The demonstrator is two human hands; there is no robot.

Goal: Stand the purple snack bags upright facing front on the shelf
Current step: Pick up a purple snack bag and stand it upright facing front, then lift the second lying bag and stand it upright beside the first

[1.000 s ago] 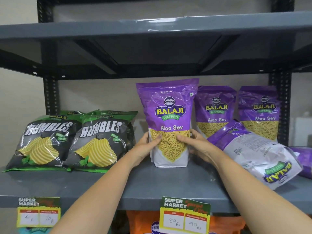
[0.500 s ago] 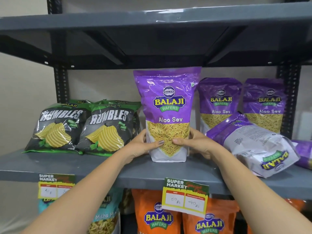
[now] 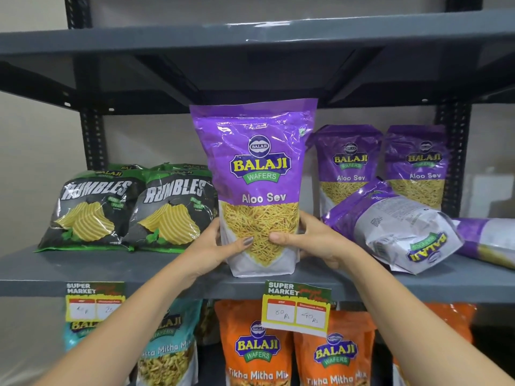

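Left hand [image 3: 214,246] and right hand [image 3: 312,240] are both grasping the front-facing purple Aloo Sev bag [image 3: 257,188], which is standing upright at the shelf [image 3: 83,266] front edge.

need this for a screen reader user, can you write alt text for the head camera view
Both hands, left hand and right hand, hold an upright purple Aloo Sev bag facing front on a grey shelf. Two more bags stand behind right, another tipped bag lies backside-up, and black Rumbles bags sit left.
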